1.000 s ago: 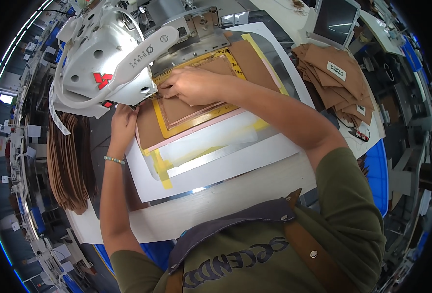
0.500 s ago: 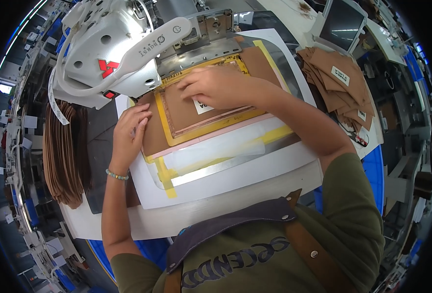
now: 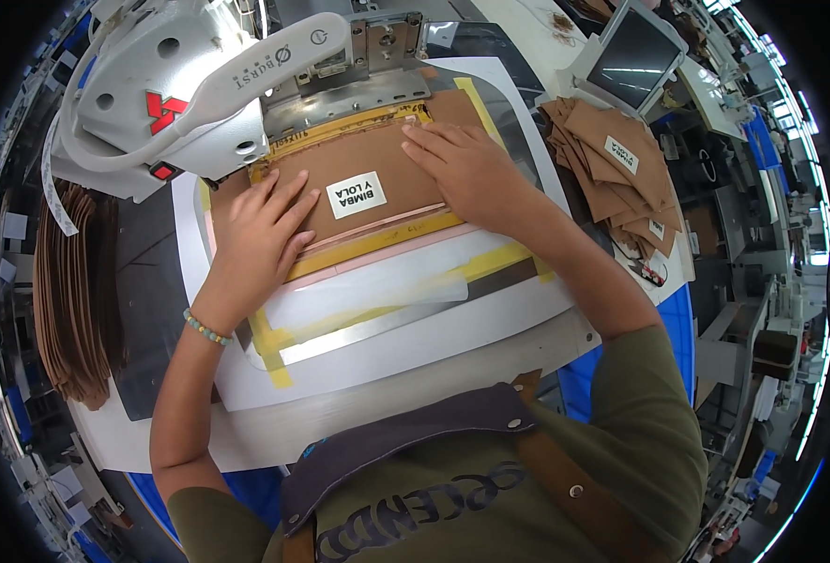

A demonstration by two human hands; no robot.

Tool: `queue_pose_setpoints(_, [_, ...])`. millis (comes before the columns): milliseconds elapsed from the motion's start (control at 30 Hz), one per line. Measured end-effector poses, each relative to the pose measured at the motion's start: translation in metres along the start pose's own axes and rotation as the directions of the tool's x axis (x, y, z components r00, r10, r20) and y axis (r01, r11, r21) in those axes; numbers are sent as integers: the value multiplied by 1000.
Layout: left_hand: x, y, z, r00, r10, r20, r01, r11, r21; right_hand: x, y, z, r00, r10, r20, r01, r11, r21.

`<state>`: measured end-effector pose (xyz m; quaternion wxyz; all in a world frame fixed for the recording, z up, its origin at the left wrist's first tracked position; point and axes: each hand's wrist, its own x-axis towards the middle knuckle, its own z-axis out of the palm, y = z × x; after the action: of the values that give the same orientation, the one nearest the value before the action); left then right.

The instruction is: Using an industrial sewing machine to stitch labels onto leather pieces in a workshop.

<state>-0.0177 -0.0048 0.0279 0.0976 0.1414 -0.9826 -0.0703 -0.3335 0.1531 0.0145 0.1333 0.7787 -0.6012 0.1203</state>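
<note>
A flat brown leather-like piece with a white printed label lies inside a yellow rectangular frame. My left hand rests on the left end of the piece and frame, fingers spread flat. Over the right end lies my right hand, its fingers stretched out on the brown surface near the frame's upper right corner. Neither hand grips anything. Beneath the frame is a larger template with yellow tape strips on a white sheet.
A white industrial sewing machine head stands at the upper left, close to the frame. Brown panels are stacked at left. More labelled brown pieces pile up at right, below a grey screen. Scissors lie beside that pile.
My right hand has moved right, off the label, and flattened on the piece's right end. My left hand has shifted onto the piece's left end. The whole view has moved slightly.
</note>
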Motion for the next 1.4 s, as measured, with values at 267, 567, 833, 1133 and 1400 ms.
queue_pose_setpoints(267, [0, 2, 3, 1000, 8, -7, -8, 1000, 11, 8, -4, -3, 999, 21, 34, -19, 999, -51])
queue_pose_setpoints(567, [2, 0, 2, 1000, 11, -13, -10, 1000, 19, 14, 3, 2, 1000, -6, -27, 6, 1000, -9])
queue_pose_setpoints(833, [2, -2, 6, 999, 2, -42, 0, 999, 40, 24, -8, 3, 998, 33, -51, -30, 999, 45])
queue_pose_setpoints(1133, [6, 7, 3, 999, 2, -53, -1, 1000, 16, 38, -7, -3, 999, -5, 34, 1, 994, 110])
queue_pose_setpoints(1400, [4, 4, 3, 999, 4, -46, -4, 1000, 8, 58, -19, 6, 995, -99, -33, 102, 989, 106])
